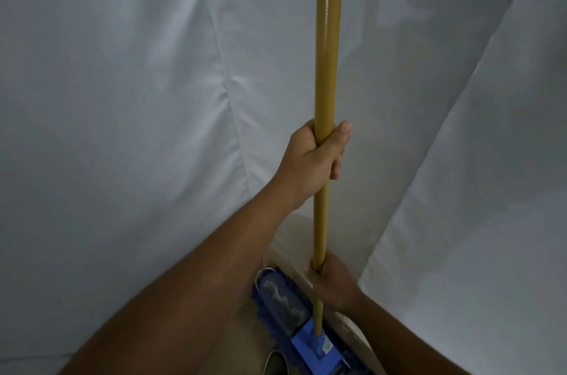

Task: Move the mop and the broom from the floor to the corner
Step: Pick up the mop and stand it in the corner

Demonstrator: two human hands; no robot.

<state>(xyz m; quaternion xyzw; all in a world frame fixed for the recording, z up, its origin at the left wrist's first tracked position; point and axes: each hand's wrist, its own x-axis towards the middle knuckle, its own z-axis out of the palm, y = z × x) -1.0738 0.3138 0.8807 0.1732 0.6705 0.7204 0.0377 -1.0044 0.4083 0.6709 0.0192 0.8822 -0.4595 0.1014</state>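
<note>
The mop stands nearly upright in front of me, its long yellow handle [327, 52] running from the top edge down to a blue flat head [294, 319] on the floor. My left hand [316, 153] is wrapped around the handle at mid height. My right hand [329, 282] grips the same handle lower down, just above the blue head. The head lies close to where the white sheets meet in the corner. No broom is in view.
White fabric sheets [122, 98] hang on the left and right [475, 190], forming a corner. A strip of beige floor [242, 344] shows at the bottom. The toe of a shoe [276, 362] sits beside the mop head.
</note>
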